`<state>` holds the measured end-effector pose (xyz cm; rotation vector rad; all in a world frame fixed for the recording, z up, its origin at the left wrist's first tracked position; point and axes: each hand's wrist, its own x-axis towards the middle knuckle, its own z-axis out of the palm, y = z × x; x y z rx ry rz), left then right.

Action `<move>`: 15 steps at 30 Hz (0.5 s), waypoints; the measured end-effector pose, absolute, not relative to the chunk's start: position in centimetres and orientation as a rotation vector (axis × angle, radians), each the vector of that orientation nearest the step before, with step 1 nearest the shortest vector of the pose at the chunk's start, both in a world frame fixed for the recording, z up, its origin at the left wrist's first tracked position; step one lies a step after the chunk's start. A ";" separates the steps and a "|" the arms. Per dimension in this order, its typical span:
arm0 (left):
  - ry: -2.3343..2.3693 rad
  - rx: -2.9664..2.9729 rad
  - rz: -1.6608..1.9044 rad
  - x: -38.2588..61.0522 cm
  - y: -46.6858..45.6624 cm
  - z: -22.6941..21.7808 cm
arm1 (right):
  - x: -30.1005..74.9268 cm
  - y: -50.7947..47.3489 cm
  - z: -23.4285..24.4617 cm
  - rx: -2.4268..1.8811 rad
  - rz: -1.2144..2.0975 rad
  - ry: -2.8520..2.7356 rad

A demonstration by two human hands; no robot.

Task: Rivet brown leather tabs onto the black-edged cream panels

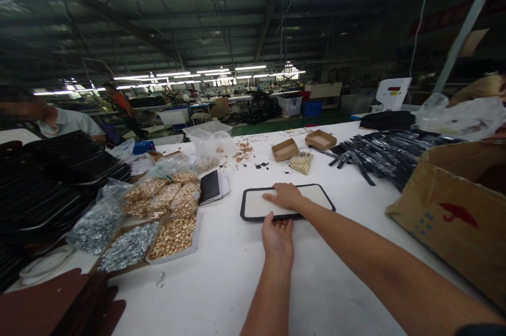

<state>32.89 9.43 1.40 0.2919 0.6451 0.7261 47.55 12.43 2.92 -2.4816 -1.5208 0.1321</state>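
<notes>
A flat white panel (253, 202) with a black border and rounded corners lies in front of me at the table's middle. My right hand (286, 197) rests palm down on its white face, thumb and fingers apart. At the near edge, my left hand (278, 234) is turned palm up, its thumb on the black border and its fingers at or under the edge. How far those fingertips reach beneath the panel is hidden.
Left of the panel are a tray of gold metal parts (174, 237), silver parts (128, 246), a black notebook (209, 186) and stacked black pieces (51, 183). To the right, a cardboard box (446, 220) stands near black strips (379, 154). A person (71, 120) sits far left.
</notes>
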 end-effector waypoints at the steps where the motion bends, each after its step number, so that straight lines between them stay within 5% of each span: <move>1: 0.651 0.294 0.715 32.9 9.4 1.6 | 47.1 12.2 2.7 -2.470 0.121 -1.524; 15: 0.778 0.308 0.570 24.4 5.6 1.6 | 42.9 6.0 0.8 -2.415 0.078 -1.566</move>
